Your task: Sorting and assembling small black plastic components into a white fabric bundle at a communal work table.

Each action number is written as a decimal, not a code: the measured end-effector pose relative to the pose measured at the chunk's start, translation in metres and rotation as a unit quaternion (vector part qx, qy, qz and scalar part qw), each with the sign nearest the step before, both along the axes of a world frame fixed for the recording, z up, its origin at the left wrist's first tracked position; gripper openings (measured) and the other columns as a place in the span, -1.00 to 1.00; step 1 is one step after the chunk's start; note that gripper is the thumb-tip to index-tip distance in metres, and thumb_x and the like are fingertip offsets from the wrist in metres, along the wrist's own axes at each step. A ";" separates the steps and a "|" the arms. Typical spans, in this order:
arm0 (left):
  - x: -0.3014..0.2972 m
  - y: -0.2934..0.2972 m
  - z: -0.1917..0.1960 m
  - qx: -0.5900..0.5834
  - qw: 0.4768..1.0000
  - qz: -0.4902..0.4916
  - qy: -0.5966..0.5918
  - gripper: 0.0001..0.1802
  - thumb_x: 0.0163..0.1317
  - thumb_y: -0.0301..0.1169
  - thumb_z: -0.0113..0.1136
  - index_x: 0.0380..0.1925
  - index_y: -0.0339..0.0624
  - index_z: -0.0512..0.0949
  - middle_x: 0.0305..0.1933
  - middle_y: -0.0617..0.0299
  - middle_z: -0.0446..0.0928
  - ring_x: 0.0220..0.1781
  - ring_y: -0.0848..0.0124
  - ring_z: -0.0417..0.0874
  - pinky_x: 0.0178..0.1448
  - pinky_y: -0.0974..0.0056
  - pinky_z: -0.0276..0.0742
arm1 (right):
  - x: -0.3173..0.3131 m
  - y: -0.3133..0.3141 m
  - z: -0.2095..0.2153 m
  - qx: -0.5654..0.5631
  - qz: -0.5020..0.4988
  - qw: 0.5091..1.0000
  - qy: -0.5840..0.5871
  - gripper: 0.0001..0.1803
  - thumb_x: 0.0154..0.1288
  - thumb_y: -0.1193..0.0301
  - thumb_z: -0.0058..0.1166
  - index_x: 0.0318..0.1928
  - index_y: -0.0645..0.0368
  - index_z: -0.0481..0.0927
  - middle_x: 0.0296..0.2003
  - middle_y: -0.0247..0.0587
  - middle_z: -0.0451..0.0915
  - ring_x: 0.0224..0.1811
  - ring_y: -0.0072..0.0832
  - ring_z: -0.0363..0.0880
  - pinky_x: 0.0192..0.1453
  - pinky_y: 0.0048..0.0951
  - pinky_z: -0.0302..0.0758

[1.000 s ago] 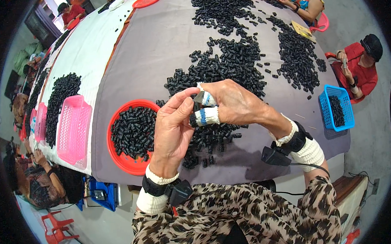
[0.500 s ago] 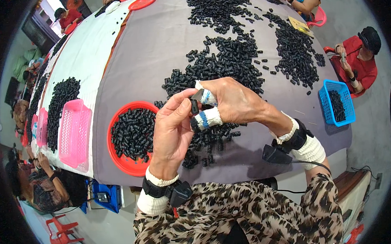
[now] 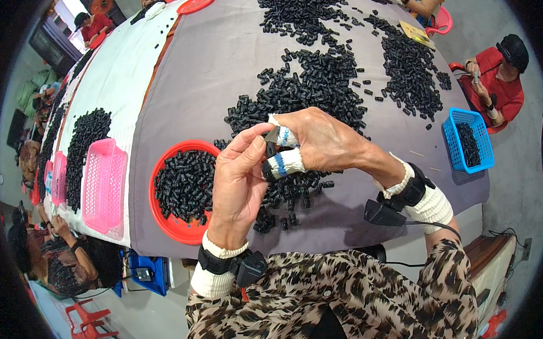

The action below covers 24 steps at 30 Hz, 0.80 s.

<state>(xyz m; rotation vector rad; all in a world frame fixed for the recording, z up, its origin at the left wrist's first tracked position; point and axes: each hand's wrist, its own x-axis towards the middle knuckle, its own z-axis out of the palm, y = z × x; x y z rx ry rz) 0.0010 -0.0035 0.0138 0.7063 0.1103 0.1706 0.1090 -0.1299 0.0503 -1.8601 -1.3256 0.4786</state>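
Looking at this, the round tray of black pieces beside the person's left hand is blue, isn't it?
No, the tray is red, not blue: the head view shows a round red tray of black pieces beside the person's left hand.

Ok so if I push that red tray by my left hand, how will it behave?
The red tray likely slides rather than tips, looking wide and shallow. Its piled black pieces look loose, so a jolt might spill some.
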 end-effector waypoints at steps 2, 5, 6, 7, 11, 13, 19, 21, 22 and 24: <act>0.000 0.000 -0.002 -0.003 1.000 0.001 -0.001 -0.75 0.23 -0.48 0.02 -0.10 -0.34 0.45 -0.19 0.17 0.55 -0.18 0.47 0.57 -0.04 0.37 0.50 | 0.000 0.000 -0.001 -0.012 0.000 1.000 -0.005 -0.66 -0.03 0.30 0.21 -0.32 0.27 0.46 -0.54 -0.14 0.52 -0.53 -0.39 0.48 -0.41 -0.38 0.39; 0.002 0.000 -0.004 -0.009 1.000 -0.011 -0.006 -0.74 0.23 -0.48 0.02 -0.09 -0.34 0.45 -0.19 0.16 0.55 -0.17 0.46 0.57 -0.04 0.35 0.51 | 0.003 -0.002 -0.008 0.026 0.013 0.999 -0.028 -0.69 0.00 0.33 0.18 -0.30 0.26 0.46 -0.54 -0.12 0.52 -0.54 -0.33 0.49 -0.41 -0.36 0.40; 0.001 -0.002 -0.003 -0.013 1.000 -0.004 -0.007 -0.75 0.24 -0.48 0.02 -0.09 -0.34 0.45 -0.19 0.16 0.55 -0.17 0.45 0.57 -0.04 0.34 0.51 | 0.003 -0.001 -0.011 0.026 0.012 0.999 -0.027 -0.69 0.00 0.33 0.18 -0.30 0.26 0.46 -0.54 -0.12 0.52 -0.54 -0.33 0.49 -0.41 -0.36 0.40; 0.001 -0.003 -0.003 -0.017 1.000 0.002 -0.007 -0.75 0.24 -0.48 0.02 -0.10 -0.33 0.45 -0.19 0.15 0.54 -0.16 0.45 0.57 -0.04 0.34 0.51 | 0.003 0.001 -0.015 0.044 0.013 0.998 -0.029 -0.70 0.01 0.32 0.14 -0.35 0.29 0.43 -0.54 -0.02 0.51 -0.50 -0.17 0.49 -0.40 -0.28 0.39; 0.003 -0.001 -0.007 -0.024 1.000 -0.013 -0.004 -0.71 0.23 -0.45 0.02 -0.07 -0.34 0.40 -0.16 0.12 0.52 -0.14 0.38 0.57 -0.02 0.31 0.52 | 0.002 0.000 -0.014 0.063 0.016 0.998 -0.020 -0.70 0.03 0.32 0.10 -0.38 0.33 0.41 -0.52 0.11 0.50 -0.42 0.04 0.50 -0.36 -0.19 0.39; 0.004 -0.002 -0.010 -0.053 0.998 -0.024 -0.028 -0.71 0.24 -0.44 0.01 -0.05 -0.34 0.39 -0.14 0.10 0.51 -0.12 0.38 0.56 -0.01 0.29 0.51 | 0.003 -0.004 -0.014 0.063 0.011 0.998 -0.029 -0.72 0.00 0.36 0.15 -0.34 0.29 0.43 -0.55 -0.03 0.50 -0.49 -0.15 0.48 -0.39 -0.30 0.39; 0.007 -0.008 -0.002 -0.101 0.995 -0.020 -0.007 -0.73 0.26 -0.42 0.01 -0.08 -0.32 0.41 -0.23 0.17 0.51 -0.19 0.44 0.55 -0.05 0.31 0.51 | -0.003 -0.007 -0.001 0.064 -0.053 0.995 0.060 -0.67 -0.13 0.33 0.32 -0.43 0.23 0.46 -0.60 -0.32 0.44 -0.55 -0.63 0.35 -0.47 -0.53 0.33; 0.004 -0.010 -0.001 -0.095 0.995 -0.007 0.000 -0.73 0.24 -0.45 0.03 -0.09 -0.33 0.41 -0.23 0.17 0.51 -0.19 0.45 0.55 -0.06 0.32 0.51 | -0.003 -0.007 0.001 0.062 -0.057 0.995 0.045 -0.66 -0.14 0.34 0.32 -0.45 0.24 0.44 -0.60 -0.30 0.45 -0.55 -0.62 0.36 -0.47 -0.50 0.33; 0.003 -0.010 -0.001 -0.090 0.996 0.010 0.006 -0.74 0.21 -0.47 0.05 -0.10 -0.33 0.42 -0.23 0.17 0.51 -0.18 0.46 0.55 -0.07 0.33 0.51 | -0.003 -0.006 0.000 0.066 -0.057 0.995 0.044 -0.66 -0.15 0.34 0.31 -0.47 0.26 0.43 -0.61 -0.28 0.45 -0.56 -0.61 0.36 -0.48 -0.48 0.33; 0.003 -0.009 0.000 -0.041 0.999 0.008 0.005 -0.74 0.18 -0.51 0.06 -0.12 -0.33 0.42 -0.25 0.17 0.51 -0.20 0.47 0.55 -0.08 0.34 0.51 | -0.002 -0.006 -0.007 0.074 -0.059 0.995 0.043 -0.66 -0.15 0.35 0.31 -0.47 0.26 0.43 -0.61 -0.28 0.45 -0.57 -0.60 0.36 -0.49 -0.47 0.33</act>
